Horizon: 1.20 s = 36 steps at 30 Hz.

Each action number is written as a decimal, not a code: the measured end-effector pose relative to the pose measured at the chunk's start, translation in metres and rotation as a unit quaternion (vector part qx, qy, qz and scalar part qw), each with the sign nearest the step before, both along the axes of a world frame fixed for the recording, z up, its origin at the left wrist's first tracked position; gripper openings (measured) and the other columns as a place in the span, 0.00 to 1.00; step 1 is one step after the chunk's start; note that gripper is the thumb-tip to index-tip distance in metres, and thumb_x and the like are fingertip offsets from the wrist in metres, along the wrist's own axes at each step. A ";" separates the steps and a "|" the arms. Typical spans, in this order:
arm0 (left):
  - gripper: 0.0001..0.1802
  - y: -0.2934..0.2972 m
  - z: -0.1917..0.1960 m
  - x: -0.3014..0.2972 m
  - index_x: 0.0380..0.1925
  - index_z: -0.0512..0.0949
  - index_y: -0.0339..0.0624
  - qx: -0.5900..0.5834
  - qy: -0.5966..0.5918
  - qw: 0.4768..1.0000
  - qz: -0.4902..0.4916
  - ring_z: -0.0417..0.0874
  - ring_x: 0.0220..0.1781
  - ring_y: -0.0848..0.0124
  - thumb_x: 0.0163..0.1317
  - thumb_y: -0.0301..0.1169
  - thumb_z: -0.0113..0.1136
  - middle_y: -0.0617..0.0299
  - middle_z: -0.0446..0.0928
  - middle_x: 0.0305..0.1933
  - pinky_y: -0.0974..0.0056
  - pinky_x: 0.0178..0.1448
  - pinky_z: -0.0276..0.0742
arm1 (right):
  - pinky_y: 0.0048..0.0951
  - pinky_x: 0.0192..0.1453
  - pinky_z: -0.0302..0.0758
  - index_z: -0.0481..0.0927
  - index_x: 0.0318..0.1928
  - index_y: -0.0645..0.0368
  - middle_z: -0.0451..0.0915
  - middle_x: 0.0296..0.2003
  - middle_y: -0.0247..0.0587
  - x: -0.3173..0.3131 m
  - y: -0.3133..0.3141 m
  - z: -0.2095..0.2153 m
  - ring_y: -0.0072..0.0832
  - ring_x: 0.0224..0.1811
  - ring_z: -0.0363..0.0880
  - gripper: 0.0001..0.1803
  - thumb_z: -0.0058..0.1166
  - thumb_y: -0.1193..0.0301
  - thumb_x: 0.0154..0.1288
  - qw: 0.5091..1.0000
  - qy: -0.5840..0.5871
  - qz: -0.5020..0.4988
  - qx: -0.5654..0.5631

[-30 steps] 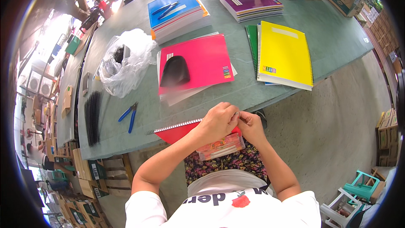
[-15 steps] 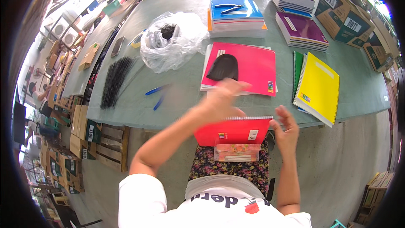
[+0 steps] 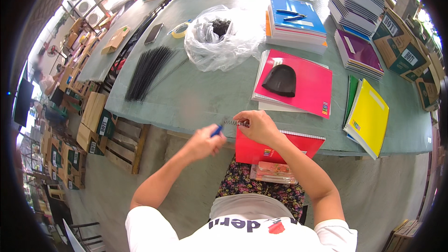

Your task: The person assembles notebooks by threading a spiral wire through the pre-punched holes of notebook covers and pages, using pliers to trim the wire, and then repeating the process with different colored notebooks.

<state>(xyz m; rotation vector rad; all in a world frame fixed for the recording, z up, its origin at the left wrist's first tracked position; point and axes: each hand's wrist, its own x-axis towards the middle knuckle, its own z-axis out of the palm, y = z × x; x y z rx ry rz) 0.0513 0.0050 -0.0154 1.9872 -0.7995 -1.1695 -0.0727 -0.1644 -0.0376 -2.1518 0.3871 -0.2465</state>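
My left hand point(image 3: 204, 142) is closed around blue-handled cutters point(image 3: 217, 131), whose tips are at the loose end of a black spiral coil point(image 3: 231, 122). That end juts out past the left corner of a red notebook point(image 3: 249, 148). My right hand point(image 3: 258, 127) pinches the coil right beside this corner. The notebook rests against the table's near edge, above my lap, its coiled edge upward. Below it on my lap lies a clear pouch point(image 3: 276, 173) with pencil-like sticks inside. My right hand and forearm cover part of the notebook.
On the green table point(image 3: 186, 95) are loose black coils point(image 3: 147, 74), a plastic bag point(image 3: 205, 51) with more coils, a phone point(image 3: 153, 33), and a pink notebook point(image 3: 308, 77) under a black rounded piece point(image 3: 281, 81). Yellow notebooks point(image 3: 371, 114) and tall stacks point(image 3: 354, 7) stand right.
The blue cutters have gone from the table into my left hand. My right hand has moved from the notebook's right end to its left corner, onto the coil. The view has shifted left.
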 end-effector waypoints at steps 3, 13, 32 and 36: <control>0.12 0.006 -0.012 -0.023 0.39 0.72 0.38 -0.004 0.167 0.986 0.018 0.77 0.33 0.71 0.59 0.33 0.50 0.58 0.74 0.32 0.67 0.37 0.73 | 0.28 0.42 0.77 0.82 0.44 0.58 0.83 0.33 0.46 0.004 0.000 0.002 0.30 0.34 0.82 0.16 0.53 0.79 0.52 0.999 -0.005 0.024 0.043; 0.17 0.006 -0.006 -0.022 0.44 0.72 0.37 0.066 0.185 0.980 0.042 0.76 0.34 0.70 0.61 0.38 0.48 0.60 0.73 0.32 0.66 0.38 0.73 | 0.34 0.38 0.76 0.85 0.40 0.52 0.82 0.32 0.48 -0.001 0.003 0.018 0.37 0.31 0.79 0.15 0.52 0.79 0.52 0.998 0.023 0.046 0.044; 0.19 0.006 -0.006 -0.027 0.44 0.73 0.38 0.084 0.116 0.990 0.012 0.75 0.33 0.73 0.61 0.41 0.49 0.61 0.73 0.33 0.67 0.37 0.71 | 0.35 0.49 0.73 0.84 0.39 0.52 0.80 0.39 0.39 -0.001 0.009 0.014 0.39 0.42 0.76 0.18 0.50 0.82 0.49 0.997 -0.003 0.076 -0.004; 0.14 0.004 -0.008 -0.027 0.37 0.74 0.39 0.056 0.083 0.995 0.011 0.74 0.29 0.74 0.60 0.39 0.52 0.64 0.73 0.29 0.67 0.33 0.70 | 0.34 0.49 0.73 0.84 0.39 0.52 0.80 0.40 0.37 -0.004 0.011 0.005 0.38 0.42 0.76 0.17 0.50 0.82 0.49 0.993 -0.053 0.097 -0.036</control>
